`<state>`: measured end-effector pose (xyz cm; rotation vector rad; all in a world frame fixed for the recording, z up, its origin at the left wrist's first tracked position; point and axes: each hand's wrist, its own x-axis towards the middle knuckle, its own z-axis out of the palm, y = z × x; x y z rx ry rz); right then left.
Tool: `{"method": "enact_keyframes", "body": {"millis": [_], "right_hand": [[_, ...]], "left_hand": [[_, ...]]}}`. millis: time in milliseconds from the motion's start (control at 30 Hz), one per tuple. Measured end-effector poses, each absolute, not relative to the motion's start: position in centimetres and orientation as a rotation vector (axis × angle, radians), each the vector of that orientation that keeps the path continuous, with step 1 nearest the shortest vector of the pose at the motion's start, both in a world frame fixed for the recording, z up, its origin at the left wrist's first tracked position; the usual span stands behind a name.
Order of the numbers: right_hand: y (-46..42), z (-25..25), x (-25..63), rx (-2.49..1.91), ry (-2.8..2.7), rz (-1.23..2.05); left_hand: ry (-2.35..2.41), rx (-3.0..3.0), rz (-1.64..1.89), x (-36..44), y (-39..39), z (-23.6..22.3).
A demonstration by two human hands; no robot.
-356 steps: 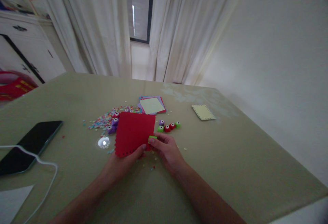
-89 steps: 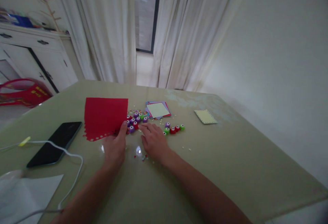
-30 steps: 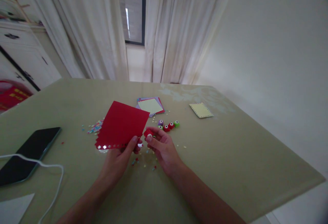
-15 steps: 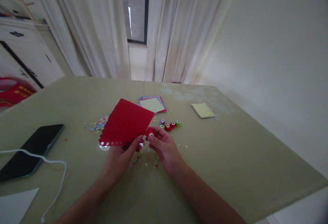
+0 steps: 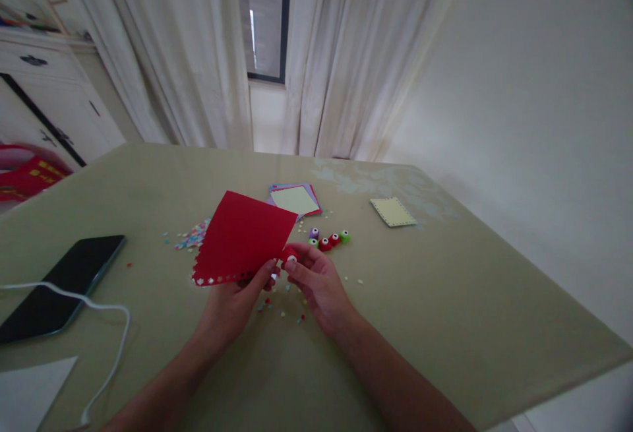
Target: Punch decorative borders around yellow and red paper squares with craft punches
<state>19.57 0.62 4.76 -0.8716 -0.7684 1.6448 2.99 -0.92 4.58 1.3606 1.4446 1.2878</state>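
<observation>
A sheet of red paper is pinched in my left hand, raised above the table and tilted. Small flower-shaped holes run along its lower edge, and its left edge is cut too. In my right hand is a small red craft punch with a white button, held at the paper's lower right edge. Whether its slot has the paper in it I cannot tell. Tiny punched confetti pieces lie on the table below my hands. Beyond my right hand stand several small punches in red, green and purple.
A confetti pile lies left of the red paper. Stacked paper squares are at the back, and a yellow square with a punched border lies right. At left are a phone, a white cable and white paper.
The red paper has turned slightly, its left lower corner sinking a little. Both hands keep almost the same place and hold. The camera view has shifted slightly.
</observation>
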Motion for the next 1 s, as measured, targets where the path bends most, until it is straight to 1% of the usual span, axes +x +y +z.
{"method": "enact_keyframes", "body": {"millis": [200, 500, 667, 1000], "right_hand": [[0.63, 4.25, 19.48, -0.841, -0.789, 1.659], [0.78, 4.24, 19.55, -0.848, -0.829, 1.658], [0.94, 4.20, 19.54, -0.802, -0.775, 1.714], [0.89, 4.89, 19.63, -0.820, -0.762, 1.715]], "left_hand": [[1.435, 1.364, 1.259, 3.16, -0.82, 4.56], [1.282, 1.332, 1.181, 3.34, -0.39, 4.60], [1.230, 1.333, 1.203, 3.34, -0.33, 4.30], [1.219, 1.356, 1.194, 3.15, -0.20, 3.80]]}}
